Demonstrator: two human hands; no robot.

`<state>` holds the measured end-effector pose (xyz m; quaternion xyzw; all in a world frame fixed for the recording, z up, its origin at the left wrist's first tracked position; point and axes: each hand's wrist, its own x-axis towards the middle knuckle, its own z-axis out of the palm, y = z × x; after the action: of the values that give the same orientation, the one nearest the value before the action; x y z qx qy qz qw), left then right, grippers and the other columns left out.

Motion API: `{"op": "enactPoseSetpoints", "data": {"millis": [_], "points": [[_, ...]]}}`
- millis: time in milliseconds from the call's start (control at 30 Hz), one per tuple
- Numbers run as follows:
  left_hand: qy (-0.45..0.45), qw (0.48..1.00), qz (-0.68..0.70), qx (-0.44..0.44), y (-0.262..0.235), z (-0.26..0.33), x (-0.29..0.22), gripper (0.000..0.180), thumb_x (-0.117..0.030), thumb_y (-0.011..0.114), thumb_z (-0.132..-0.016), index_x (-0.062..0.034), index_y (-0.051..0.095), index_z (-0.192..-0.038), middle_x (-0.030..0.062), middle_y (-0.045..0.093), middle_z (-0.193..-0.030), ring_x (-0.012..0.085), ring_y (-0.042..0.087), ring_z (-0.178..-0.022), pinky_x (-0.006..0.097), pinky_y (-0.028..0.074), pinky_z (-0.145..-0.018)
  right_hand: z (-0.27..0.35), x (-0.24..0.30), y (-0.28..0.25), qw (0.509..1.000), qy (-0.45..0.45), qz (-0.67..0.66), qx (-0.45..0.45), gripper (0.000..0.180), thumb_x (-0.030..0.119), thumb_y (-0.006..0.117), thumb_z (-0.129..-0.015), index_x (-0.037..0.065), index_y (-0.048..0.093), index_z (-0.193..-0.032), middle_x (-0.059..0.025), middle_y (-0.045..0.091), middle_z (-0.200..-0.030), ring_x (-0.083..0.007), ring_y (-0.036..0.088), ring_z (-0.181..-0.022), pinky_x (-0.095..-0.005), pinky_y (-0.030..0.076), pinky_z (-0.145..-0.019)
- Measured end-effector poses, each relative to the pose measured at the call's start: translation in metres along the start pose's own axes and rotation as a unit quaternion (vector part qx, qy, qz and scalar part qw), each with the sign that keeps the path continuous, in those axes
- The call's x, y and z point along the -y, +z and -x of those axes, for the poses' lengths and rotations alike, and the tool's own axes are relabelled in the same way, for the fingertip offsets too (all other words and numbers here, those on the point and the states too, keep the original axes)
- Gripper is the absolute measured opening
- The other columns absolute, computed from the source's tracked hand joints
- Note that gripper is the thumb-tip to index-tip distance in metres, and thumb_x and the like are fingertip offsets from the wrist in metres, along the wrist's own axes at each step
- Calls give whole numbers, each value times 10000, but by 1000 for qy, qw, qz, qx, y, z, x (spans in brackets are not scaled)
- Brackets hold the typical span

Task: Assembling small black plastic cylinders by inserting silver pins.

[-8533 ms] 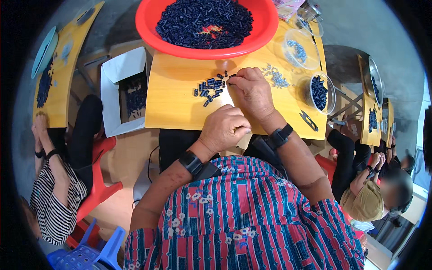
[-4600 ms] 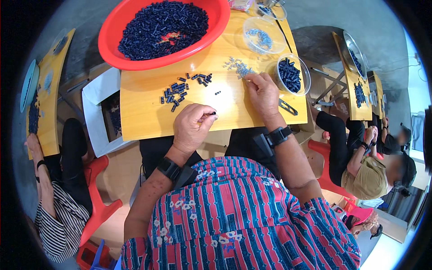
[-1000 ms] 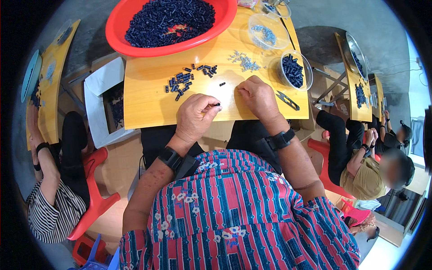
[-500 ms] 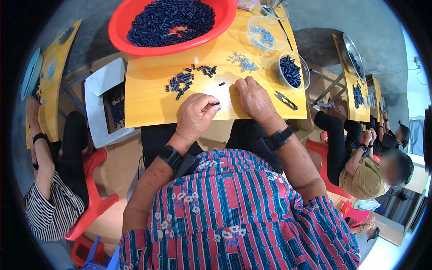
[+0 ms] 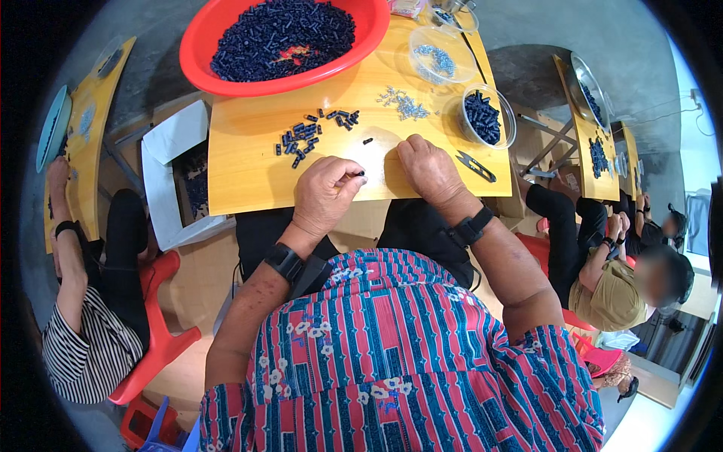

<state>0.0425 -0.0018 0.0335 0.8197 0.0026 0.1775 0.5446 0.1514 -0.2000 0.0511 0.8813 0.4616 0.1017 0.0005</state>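
Pinched between the thumb and fingers of my left hand [image 5: 325,194] is a small black plastic piece [image 5: 361,174], its end showing at the fingertips. My right hand [image 5: 431,172] is closed, with thumb and fingers pressed together just above the tabletop; whatever they hold is hidden. One loose dark piece [image 5: 367,141] lies on the table between the two hands. Beyond my left hand is a scattered pile of dark blue-black pieces [image 5: 299,138]. A spread of small shiny silvery parts [image 5: 407,104] lies past my right hand.
A big red basin [image 5: 197,66] full of dark pieces stands at the back of the yellow table [image 5: 248,188]. To the right are a clear tub of dark pieces [image 5: 482,119], a clear bowl of silvery parts [image 5: 438,60] and black thread snips [image 5: 476,166]. Co-workers sit on both sides.
My right hand has come slightly nearer to me, its fingertips still together. My left hand keeps its pinch on the black piece in nearly the same spot.
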Motion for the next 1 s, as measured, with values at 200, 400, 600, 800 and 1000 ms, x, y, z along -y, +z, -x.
{"op": "enactPoseSetpoints", "data": {"millis": [200,400,600,800,1000], "points": [[1,1000,0,-4,0,1,2,108,-16,739,-789,-15,674,-876,78,650,-782,166,629,-668,268,509,-620,-6,-8,-8,999,-37,-15,23,121,101,586,-797,44,558,-901,-115,547,-852,-266,631,-691,-362,548,-605],[1,1000,-3,3,-1,0,0,108,-16,741,-794,-14,674,-880,83,650,-793,166,628,-676,266,510,-622,-6,-12,-5,998,-53,-45,-2,95,121,590,-801,67,553,-871,-110,543,-855,-279,627,-674,-391,534,-584],[-18,1000,17,-10,0,1,-1,116,-68,752,-776,-55,681,-867,81,652,-791,216,644,-689,310,517,-620,-14,-3,-10,989,7,-130,-67,47,27,599,-802,50,560,-815,-126,576,-776,-325,616,-639,-383,532,-590],[-61,998,30,-5,1,-1,-2,119,-61,752,-790,-33,688,-886,87,670,-794,176,672,-681,286,540,-624,-16,28,-8,682,270,-679,-37,151,62,582,-962,-13,661,-1067,-13,658,-845,-95,598,-716,-262,497,-685],[-94,993,64,16,-4,-5,-4,111,-49,734,-824,-4,686,-913,93,700,-831,154,702,-709,263,558,-644,-21,48,-7,610,258,-749,17,183,76,536,-981,-19,650,-1088,-4,587,-782,-91,556,-705,-228,467,-675]]}}
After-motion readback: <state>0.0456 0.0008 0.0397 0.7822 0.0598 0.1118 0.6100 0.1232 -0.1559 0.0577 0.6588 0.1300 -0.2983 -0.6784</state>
